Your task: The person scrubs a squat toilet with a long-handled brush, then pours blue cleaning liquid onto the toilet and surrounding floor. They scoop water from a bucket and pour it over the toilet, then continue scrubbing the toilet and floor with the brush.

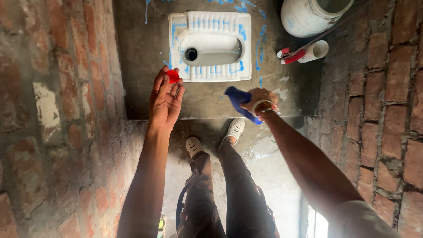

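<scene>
We held one blue bottle (240, 103) clenched in our right hand (261, 102), its long axis tilted with the upper end pointing up and left toward the white squat pan (210, 46), while our left hand (165, 100) pinched one small red cap (173, 76) at the fingertips, palm otherwise spread. Both hovered over a raised grey concrete floor (145, 66) streaked blue, between two bare brick walls (53, 110). We counted one white bucket (308, 15), one red-bristled brush (291, 55), and one white container (315, 50).
</scene>
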